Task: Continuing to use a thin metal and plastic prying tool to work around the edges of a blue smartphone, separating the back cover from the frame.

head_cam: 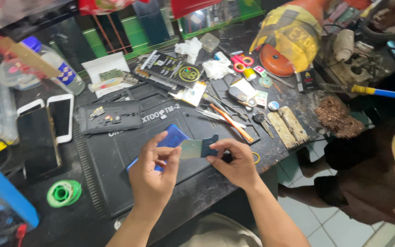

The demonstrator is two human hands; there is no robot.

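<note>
My left hand [154, 176] holds a blue phone [172, 136] tilted above the black work mat [115, 151], fingers wrapped over its near edge. My right hand [236, 162] grips the dark handle of a thin metal pry blade [190, 148]. The shiny blade lies flat against the phone's side, between the two hands. Part of the phone is hidden behind my left fingers.
Two phones [60, 116] lie at the left by a dark one [37, 142]. A green solder spool [64, 193], tweezers and an orange tool [234, 123], scissors [241, 61] and a clear bottle [58, 68] crowd the bench. Another person [371, 183] sits at the right.
</note>
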